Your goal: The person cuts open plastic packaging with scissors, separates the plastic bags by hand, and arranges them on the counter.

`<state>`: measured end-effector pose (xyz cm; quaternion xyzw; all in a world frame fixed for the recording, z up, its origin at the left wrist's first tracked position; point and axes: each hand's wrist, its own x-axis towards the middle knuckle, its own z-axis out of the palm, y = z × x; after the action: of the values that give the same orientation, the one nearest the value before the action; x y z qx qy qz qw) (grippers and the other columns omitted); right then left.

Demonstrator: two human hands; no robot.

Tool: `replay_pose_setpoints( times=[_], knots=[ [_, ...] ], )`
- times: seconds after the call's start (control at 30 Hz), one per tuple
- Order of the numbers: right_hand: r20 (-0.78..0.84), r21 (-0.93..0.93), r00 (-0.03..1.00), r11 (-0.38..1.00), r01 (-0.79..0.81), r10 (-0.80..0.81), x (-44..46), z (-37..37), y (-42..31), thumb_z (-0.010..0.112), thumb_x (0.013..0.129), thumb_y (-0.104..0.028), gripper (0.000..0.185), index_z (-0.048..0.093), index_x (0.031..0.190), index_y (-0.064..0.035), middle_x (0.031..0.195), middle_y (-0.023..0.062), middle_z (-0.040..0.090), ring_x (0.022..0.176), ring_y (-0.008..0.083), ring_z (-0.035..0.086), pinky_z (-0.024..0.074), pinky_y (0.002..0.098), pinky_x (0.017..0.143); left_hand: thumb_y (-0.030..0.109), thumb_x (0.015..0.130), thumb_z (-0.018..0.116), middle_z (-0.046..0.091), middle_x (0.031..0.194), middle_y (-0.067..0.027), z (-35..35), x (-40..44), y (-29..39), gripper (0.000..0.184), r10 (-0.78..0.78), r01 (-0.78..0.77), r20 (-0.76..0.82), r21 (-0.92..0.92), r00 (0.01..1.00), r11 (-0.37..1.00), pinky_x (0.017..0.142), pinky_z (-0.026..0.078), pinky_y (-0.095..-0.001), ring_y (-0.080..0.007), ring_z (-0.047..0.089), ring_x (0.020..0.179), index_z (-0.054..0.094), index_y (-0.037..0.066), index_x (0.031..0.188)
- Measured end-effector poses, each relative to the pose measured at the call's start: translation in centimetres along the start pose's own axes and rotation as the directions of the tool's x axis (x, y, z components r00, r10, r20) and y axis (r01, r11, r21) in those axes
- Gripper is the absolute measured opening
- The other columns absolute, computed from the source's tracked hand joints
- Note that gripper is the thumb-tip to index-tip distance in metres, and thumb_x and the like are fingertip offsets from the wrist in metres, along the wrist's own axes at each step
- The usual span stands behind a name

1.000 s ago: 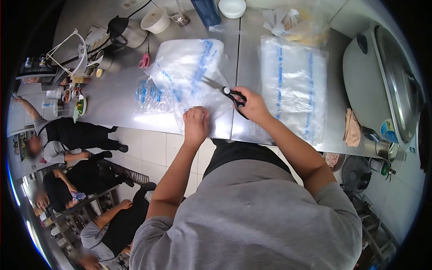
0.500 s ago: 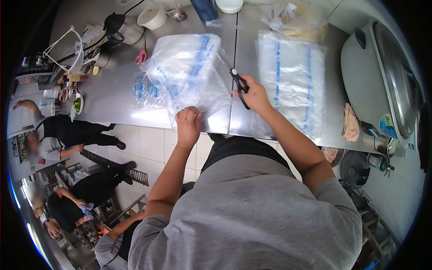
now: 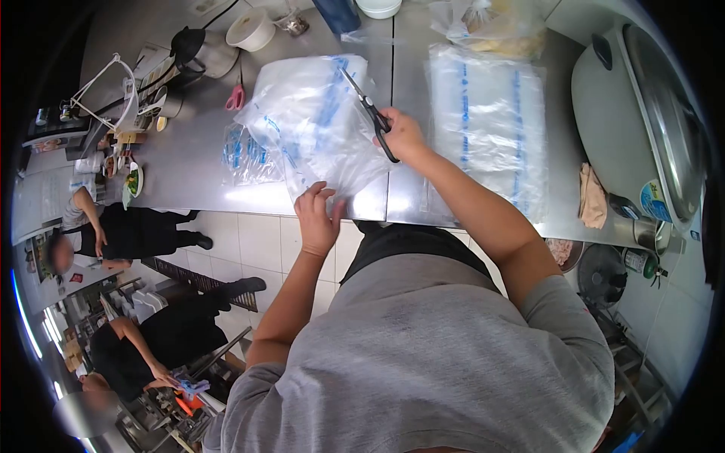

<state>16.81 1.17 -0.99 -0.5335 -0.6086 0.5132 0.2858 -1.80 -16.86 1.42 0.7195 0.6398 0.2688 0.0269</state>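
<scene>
Black-handled scissors (image 3: pixel 371 113) are in my right hand (image 3: pixel 402 137), their blades pointing up and left over a stack of clear plastic bags with blue print (image 3: pixel 308 94). A loose clear bag (image 3: pixel 340 170) hangs over the front of that stack. My left hand (image 3: pixel 319 219) touches its lower edge at the counter's front, fingers curled and thumb apart. Whether the fingers pinch the film is too unclear to tell. A second flat stack of printed bags (image 3: pixel 487 124) lies to the right, and a small folded bag (image 3: pixel 245 157) lies at the left.
Pink scissors (image 3: pixel 236 96), a kettle (image 3: pixel 204 53) and a white tub (image 3: pixel 251 30) stand left on the steel counter (image 3: pixel 185 170). At right are a large lidded cooker (image 3: pixel 630 121) and a cloth (image 3: pixel 592 198). Two people in black aprons are at the left.
The scissors and my right hand have shifted left and up, with the blades now over the stack. My left hand's thumb has spread from its fingers. People at the left have moved.
</scene>
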Motion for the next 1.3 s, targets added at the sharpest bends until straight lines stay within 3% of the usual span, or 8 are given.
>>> replay_pose_setpoints(
  times=[0.07, 0.13, 0.23, 0.5, 0.7, 0.8, 0.93, 1.3],
  knots=[
    [-0.042, 0.013, 0.999, 1.000, -0.005, 0.005, 0.1, 0.5, 0.7, 0.081, 0.064, -0.022, 0.057, 0.061, 0.113, -0.0023, 0.093, 0.0166, 0.068, 0.082, 0.0294, 0.067, 0.0507, 0.0360, 0.073, 0.016, 0.078, 0.072, 0.060, 0.103, -0.0106, 0.3, 0.7, 2.1, 0.028, 0.013, -0.015, -0.030, -0.069, 0.999, 0.997, 0.085, 0.041, -0.0410, -0.0290, 0.056, 0.093, 0.057, 0.007, 0.101],
    [-0.033, 0.025, 0.999, 0.999, -0.033, 0.034, 0.1, 0.3, 1.0, 0.083, 0.061, -0.024, 0.060, 0.061, 0.112, -0.0017, 0.093, 0.0159, 0.069, 0.082, 0.0287, 0.067, 0.0507, 0.0353, 0.072, 0.014, 0.081, 0.071, 0.063, 0.096, -0.0096, 1.6, 0.9, 3.3, 0.024, -0.082, 0.173, 0.241, -0.386, 0.967, 0.906, 0.074, 0.046, -0.0360, -0.0243, 0.060, 0.083, 0.059, 0.006, 0.100],
    [0.049, 0.011, 0.993, 0.994, -0.111, 0.110, -0.7, -1.2, 0.3, 0.084, 0.059, -0.025, 0.061, 0.062, 0.111, -0.0013, 0.092, 0.0162, 0.069, 0.083, 0.0287, 0.067, 0.0508, 0.0349, 0.073, 0.019, 0.088, 0.067, 0.065, 0.099, -0.0073, 3.8, 1.0, 5.4, 0.030, -0.237, 0.665, 0.626, -0.646, 0.743, 0.375, 0.074, 0.049, -0.0301, -0.0136, 0.061, 0.084, 0.058, 0.002, 0.112],
    [0.000, -0.119, 0.995, 0.988, -0.094, 0.095, -3.7, -1.2, -0.2, 0.076, 0.062, -0.008, 0.053, 0.060, 0.112, 0.0004, 0.086, 0.0094, 0.067, 0.074, 0.0171, 0.063, 0.0495, 0.0287, 0.068, 0.031, 0.097, 0.053, 0.053, 0.129, -0.0173, 3.9, 2.5, 5.7, 0.046, -0.163, 0.727, 0.899, -0.426, 0.407, -0.538, 0.101, 0.045, -0.0404, -0.0300, 0.052, 0.120, 0.042, 0.003, 0.131],
    [0.098, 0.187, 0.992, 0.977, -0.101, 0.083, -2.3, -1.6, -1.9, 0.070, 0.065, -0.001, 0.047, 0.058, 0.111, -0.0013, 0.079, 0.0032, 0.062, 0.065, 0.0104, 0.056, 0.0443, 0.0245, 0.058, 0.020, 0.094, 0.058, 0.051, 0.130, -0.0158, 4.4, 2.6, 5.9, 0.042, -0.239, 0.564, 0.840, -0.511, 0.486, -0.649, 0.106, 0.041, -0.0429, -0.0303, 0.051, 0.122, 0.039, 0.007, 0.129],
    [-0.001, -0.140, 1.000, 0.990, 0.024, -0.025, 0.1, -1.3, 1.2, 0.069, 0.068, 0.000, 0.047, 0.057, 0.114, -0.0001, 0.077, 0.0029, 0.060, 0.063, 0.0087, 0.054, 0.0439, 0.0228, 0.058, 0.012, 0.089, 0.064, 0.046, 0.134, -0.0163, 6.0, 2.7, 6.0, 0.052, -0.255, 0.474, 0.785, -0.561, 0.564, -0.679, 0.109, 0.037, -0.0439, -0.0304, 0.045, 0.127, 0.032, 0.008, 0.131],
    [0.169, 0.146, 0.980, 0.980, -0.133, 0.108, -1.4, -3.0, -1.2, 0.071, 0.078, -0.005, 0.047, 0.052, 0.121, 0.0006, 0.078, 0.0035, 0.058, 0.068, 0.0088, 0.054, 0.0429, 0.0220, 0.057, 0.021, 0.092, 0.062, 0.057, 0.119, -0.0120, 9.4, 1.5, 5.4, 0.035, -0.331, 0.401, 0.785, -0.570, 0.524, -0.717, 0.102, 0.044, -0.0406, -0.0285, 0.054, 0.116, 0.047, 0.007, 0.119],
    [0.393, 0.297, 0.911, 0.920, -0.255, 0.126, -15.8, -9.3, -0.9, 0.046, 0.090, -0.063, 0.073, 0.044, 0.131, -0.0024, 0.095, 0.0058, 0.058, 0.090, 0.0163, 0.057, 0.0460, 0.0305, 0.082, 0.027, 0.087, 0.069, 0.058, 0.113, -0.0102, 7.9, 3.8, 4.3, 0.043, -0.303, 0.459, 0.832, -0.519, 0.465, -0.721, 0.094, 0.049, -0.0402, -0.0267, 0.058, 0.109, 0.047, 0.008, 0.120]
  ],
)
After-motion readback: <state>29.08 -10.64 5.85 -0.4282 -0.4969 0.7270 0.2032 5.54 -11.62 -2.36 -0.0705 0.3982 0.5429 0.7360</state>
